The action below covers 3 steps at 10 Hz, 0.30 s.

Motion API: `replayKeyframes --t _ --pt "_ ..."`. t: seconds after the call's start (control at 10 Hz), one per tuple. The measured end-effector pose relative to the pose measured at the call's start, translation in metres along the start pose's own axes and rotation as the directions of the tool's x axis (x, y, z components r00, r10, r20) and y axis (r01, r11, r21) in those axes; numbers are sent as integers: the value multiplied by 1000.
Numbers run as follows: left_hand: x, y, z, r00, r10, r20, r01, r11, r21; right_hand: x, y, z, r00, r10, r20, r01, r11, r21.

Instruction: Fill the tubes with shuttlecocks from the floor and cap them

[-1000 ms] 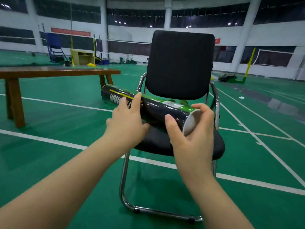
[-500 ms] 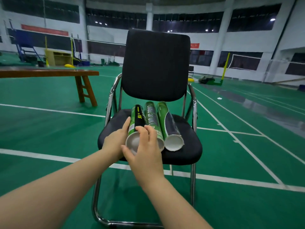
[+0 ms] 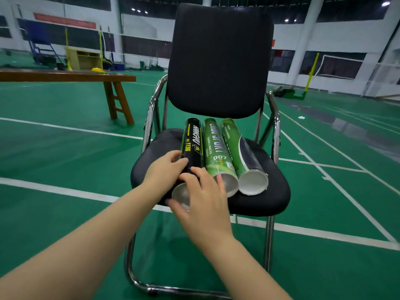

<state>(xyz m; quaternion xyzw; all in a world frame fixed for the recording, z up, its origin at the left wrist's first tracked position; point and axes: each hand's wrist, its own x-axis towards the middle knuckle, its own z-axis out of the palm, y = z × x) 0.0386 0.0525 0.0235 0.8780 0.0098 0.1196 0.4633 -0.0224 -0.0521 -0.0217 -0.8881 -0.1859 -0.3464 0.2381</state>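
Observation:
Three shuttlecock tubes lie side by side on the black chair seat (image 3: 271, 191), their white near ends towards me. The black tube (image 3: 193, 144) is on the left, a green tube (image 3: 215, 148) in the middle, and a green and dark tube (image 3: 243, 152) on the right. My left hand (image 3: 164, 172) grips the black tube's left side near its front. My right hand (image 3: 205, 200) covers that tube's near end, fingers on top and thumb below it. No shuttlecocks are in view.
The chair has a tall black backrest (image 3: 219, 61) and chrome armrests (image 3: 275, 126) on both sides of the seat. A wooden bench (image 3: 65, 75) stands to the left on the green court floor. Net posts and equipment stand far behind.
A second ago I held the black tube crosswise in front of the chair. It now lies lengthwise beside the two green tubes, black side up, both hands still on it.

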Motion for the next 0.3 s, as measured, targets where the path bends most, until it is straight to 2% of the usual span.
replayKeyframes --t 0.1,0.2,0.3 --pt "-15 -5 -1 1000 -7 -31 4 994 -111 9 -1 -22 990 90 -110 -70 983 171" --pt "-28 -15 0 995 -33 -90 4 954 -298 22 1 -37 972 161 -171 -118 964 237" --pt "-25 -7 -9 985 52 -164 -79 984 -158 24 10 -42 968 236 -88 -212 953 218"
